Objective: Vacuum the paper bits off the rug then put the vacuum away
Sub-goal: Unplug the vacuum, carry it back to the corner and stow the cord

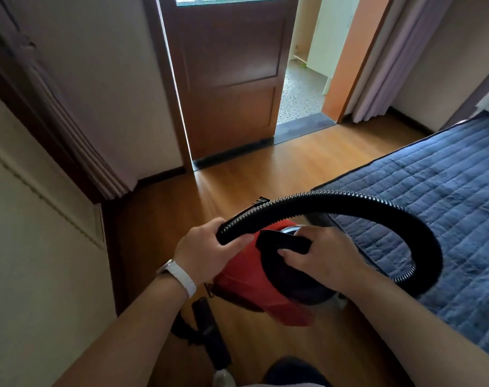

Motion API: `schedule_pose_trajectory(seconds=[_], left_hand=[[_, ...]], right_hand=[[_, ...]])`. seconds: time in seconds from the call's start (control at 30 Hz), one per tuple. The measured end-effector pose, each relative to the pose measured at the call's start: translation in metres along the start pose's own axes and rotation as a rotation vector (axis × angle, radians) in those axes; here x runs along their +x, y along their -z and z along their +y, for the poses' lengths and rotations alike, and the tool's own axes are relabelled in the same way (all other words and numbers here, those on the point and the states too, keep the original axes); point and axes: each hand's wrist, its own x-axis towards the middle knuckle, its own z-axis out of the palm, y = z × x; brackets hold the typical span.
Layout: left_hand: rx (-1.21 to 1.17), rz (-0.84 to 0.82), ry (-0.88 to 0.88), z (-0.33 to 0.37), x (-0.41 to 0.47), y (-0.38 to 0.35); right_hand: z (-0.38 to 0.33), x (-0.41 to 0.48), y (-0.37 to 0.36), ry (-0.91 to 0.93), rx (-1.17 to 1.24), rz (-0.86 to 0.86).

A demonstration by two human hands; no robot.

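Note:
A small red and black vacuum [243,283] hangs above the wooden floor in front of me. My right hand [321,255] grips its black carry handle [285,241] from the right. My left hand [207,250] grips the black ribbed hose [377,205] near its end; the hose arcs to the right over the rug and curls back under my right forearm. The blue quilted rug [447,191] lies on the right. No paper bits show on the part of the rug in view. A dark nozzle tube [210,331] hangs below my left forearm.
A white wall or cabinet [42,247] runs close along the left. Ahead, a brown door [229,79] stands open onto a speckled floor [299,96]. Curtains [377,65] hang right of the doorway. Wooden floor [265,169] lies between me and the door.

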Motion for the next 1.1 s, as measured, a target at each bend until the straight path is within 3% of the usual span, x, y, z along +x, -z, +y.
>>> schedule_pose_trajectory(seconds=[0.27, 0.57, 0.77, 1.1], left_hand=[[0.053, 0.001, -0.049, -0.006, 0.121, 0.02], [0.131, -0.014, 0.052, 0.0, 0.285, 0.024], [0.16, 0.01, 0.077, 0.029, 0.39, 0.026], [0.16, -0.024, 0.028, 0.028, 0.542, 0.026]], right_hand=[[0.005, 0.111, 0.0, 0.006, -0.015, 0.016], [0.047, 0.28, 0.002, 0.013, 0.03, -0.097], [0.075, 0.382, 0.027, 0.034, 0.021, -0.069], [0.105, 0.513, 0.044, -0.132, 0.046, -0.027]])
